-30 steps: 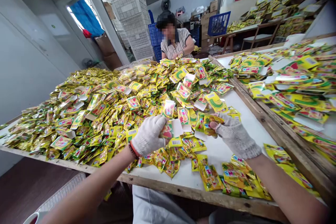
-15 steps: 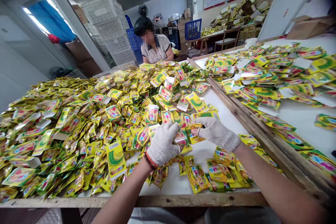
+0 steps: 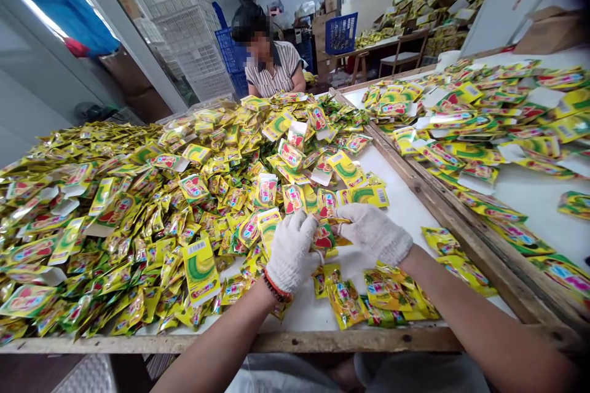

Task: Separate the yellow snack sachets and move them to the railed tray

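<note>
My left hand (image 3: 295,252), in a white knit glove, is closed around a small printed carton (image 3: 324,237) with a green and red front. The glove hides much of the carton. My right hand (image 3: 375,233), gloved too, has its fingertips pinched at the carton's right end, on a small sachet that is mostly hidden. Below the hands, several yellow sachets (image 3: 346,306) lie on the white tabletop (image 3: 306,313). A flat yellow carton (image 3: 201,270) with a barcode rests left of my left wrist.
A large heap of yellow sachets and cartons (image 3: 138,209) spreads over the left side. A wooden divider (image 3: 428,196) separates it from more cartons (image 3: 461,135) at right. Across the table sits a person (image 3: 275,73). A wooden edge (image 3: 230,342) runs along the front.
My right hand has moved the sachet in against the carton, and less of the sachet shows. The camera view has tilted slightly downward.
</note>
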Demonstrator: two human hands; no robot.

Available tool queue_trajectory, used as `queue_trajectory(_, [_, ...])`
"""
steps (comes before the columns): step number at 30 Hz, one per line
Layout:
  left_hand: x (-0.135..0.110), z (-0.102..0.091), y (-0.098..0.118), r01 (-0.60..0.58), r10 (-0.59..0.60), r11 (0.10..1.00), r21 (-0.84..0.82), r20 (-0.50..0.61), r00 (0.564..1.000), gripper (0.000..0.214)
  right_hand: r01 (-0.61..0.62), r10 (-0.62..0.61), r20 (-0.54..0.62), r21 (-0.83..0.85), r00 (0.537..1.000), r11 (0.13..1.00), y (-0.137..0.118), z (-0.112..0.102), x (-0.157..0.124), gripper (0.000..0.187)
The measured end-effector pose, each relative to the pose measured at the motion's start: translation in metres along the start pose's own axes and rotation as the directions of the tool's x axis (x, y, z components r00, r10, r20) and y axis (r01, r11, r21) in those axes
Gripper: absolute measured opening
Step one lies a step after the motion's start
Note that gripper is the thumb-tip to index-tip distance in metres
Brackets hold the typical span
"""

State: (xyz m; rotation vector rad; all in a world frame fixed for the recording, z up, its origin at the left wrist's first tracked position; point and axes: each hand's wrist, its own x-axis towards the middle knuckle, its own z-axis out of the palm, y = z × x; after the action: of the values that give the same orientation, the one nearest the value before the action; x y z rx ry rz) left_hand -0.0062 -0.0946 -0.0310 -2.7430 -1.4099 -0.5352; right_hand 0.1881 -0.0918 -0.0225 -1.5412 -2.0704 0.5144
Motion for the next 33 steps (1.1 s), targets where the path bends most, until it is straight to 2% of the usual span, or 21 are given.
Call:
queue_trajectory(2, [0.0,0.0,-0.002,-0.018,0.018,0.999,0.038,0.003,1.0,0.052,-0.051,0.05,0.017,0.086,0.999,0.995,-0.001,-0.002,-0.001,0.013])
queue_trajectory(4, [-0.001,-0.002,-0.004,-0.008,0.008,0.999,0.053,0.002,1.0,0.053,-0.149,0.132,0.087,0.232,0.987,0.961,-0.003,-0.003,-0.002,0.013])
queue_trajectory(7, [-0.001,-0.005,-0.006,-0.001,0.0,0.998,0.067,0.008,1.0,0.052,-0.345,0.295,0.189,0.357,0.937,0.868,-0.007,-0.001,-0.003,0.014])
queue_trajectory(10, [-0.001,-0.007,-0.004,-0.024,0.021,0.996,0.09,0.032,0.999,0.052,-0.425,0.354,0.239,0.424,0.904,0.8,-0.013,0.003,-0.003,0.013])
queue_trajectory(13, [0.0,-0.009,-0.002,-0.032,0.029,0.996,0.087,0.033,0.999,0.054,-0.422,0.261,0.353,0.532,0.899,0.734,-0.021,0.004,-0.004,0.005])
queue_trajectory(16, [0.001,-0.011,-0.004,-0.008,0.007,0.998,0.065,0.016,1.0,0.055,-0.439,0.16,0.445,0.645,0.881,0.626,-0.026,-0.003,-0.008,0.025])
queue_trajectory(18, [0.002,-0.011,-0.006,0.004,-0.005,0.998,0.068,0.006,1.0,0.055,-0.442,0.147,0.453,0.664,0.879,0.603,-0.028,-0.008,-0.011,0.036])
queue_trajectory(21, [0.001,-0.008,-0.008,-0.02,0.019,0.998,0.06,0.01,1.0,0.056,-0.468,0.095,0.524,0.647,0.846,0.601,-0.027,-0.005,-0.014,0.033])
queue_trajectory(23, [0.0,-0.007,-0.01,-0.069,0.069,0.998,-0.011,-0.014,0.998,0.057,-0.475,0.053,0.552,0.658,0.832,0.584,-0.025,0.001,-0.013,0.028])
queue_trajectory(25, [0.0,-0.009,-0.014,-0.105,0.087,0.981,-0.166,-0.111,0.99,0.062,-0.455,0.065,0.511,0.694,0.857,0.558,-0.023,0.006,-0.011,0.028])
queue_trajectory(27, [0.001,-0.013,-0.018,-0.064,-0.018,0.925,-0.376,-0.212,0.977,0.071,-0.43,0.095,0.451,0.736,0.887,0.523,-0.02,0.007,-0.009,0.029])
queue_trajectory(28, [0.001,-0.015,-0.02,-0.013,-0.103,0.865,-0.502,-0.204,0.974,0.07,-0.42,0.11,0.429,0.749,0.897,0.512,-0.019,0.006,-0.008,0.03])
queue_trajectory(30, [0.002,-0.018,-0.021,0.128,-0.243,0.661,-0.739,-0.049,0.969,0.058,-0.405,0.132,0.399,0.746,0.908,0.528,-0.016,0.003,-0.008,0.029])
queue_trajectory(32, [0.002,-0.018,-0.021,0.254,-0.27,0.427,-0.868,0.146,0.952,0.045,-0.379,0.174,0.352,0.678,0.92,0.63,-0.014,0.002,-0.007,0.027])
queue_trajectory(33, [0.002,-0.016,-0.02,0.288,-0.268,0.35,-0.892,0.199,0.943,0.043,-0.348,0.191,0.307,0.619,0.932,0.704,-0.014,0.002,-0.005,0.025])
